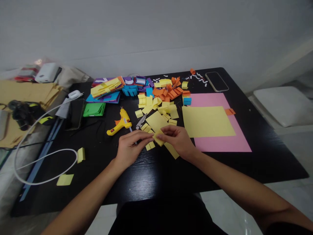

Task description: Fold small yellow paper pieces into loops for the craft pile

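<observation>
The left hand [130,147] and right hand [178,139] are pinching a folded yellow paper [159,138] between their fingertips. A hot-glue gun [123,119] is lying nearby.

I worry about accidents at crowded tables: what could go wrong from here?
The yellow plastic glue gun lies near the left hand; if hot, brushing it could burn. The grey pointed metal tool just beyond that hand might nick it. The folded yellow paper piece between left and right hand, if dropped, could vanish among loose yellow paper pieces.
</observation>
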The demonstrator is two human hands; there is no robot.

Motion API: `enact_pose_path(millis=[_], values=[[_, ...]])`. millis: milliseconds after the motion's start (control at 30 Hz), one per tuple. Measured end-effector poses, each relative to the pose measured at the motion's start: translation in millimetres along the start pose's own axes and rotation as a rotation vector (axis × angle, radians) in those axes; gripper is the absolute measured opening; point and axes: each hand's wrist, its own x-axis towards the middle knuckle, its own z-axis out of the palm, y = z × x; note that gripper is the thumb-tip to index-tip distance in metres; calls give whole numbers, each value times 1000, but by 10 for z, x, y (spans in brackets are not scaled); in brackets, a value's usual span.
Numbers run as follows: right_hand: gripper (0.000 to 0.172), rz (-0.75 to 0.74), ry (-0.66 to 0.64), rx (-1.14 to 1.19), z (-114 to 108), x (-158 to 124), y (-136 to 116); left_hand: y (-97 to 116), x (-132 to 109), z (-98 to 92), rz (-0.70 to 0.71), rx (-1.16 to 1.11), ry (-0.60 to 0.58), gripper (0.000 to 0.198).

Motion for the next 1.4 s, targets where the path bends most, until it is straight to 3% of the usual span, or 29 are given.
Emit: enact_pose_path(millis=[500,1400], values=[[30,-21,-77,-24,13,-40,-57,61,7,17,9,20,7,8],[31,-6,-76,-33,11,-38,-49,0,-21,-17,63,38,-23,12]])
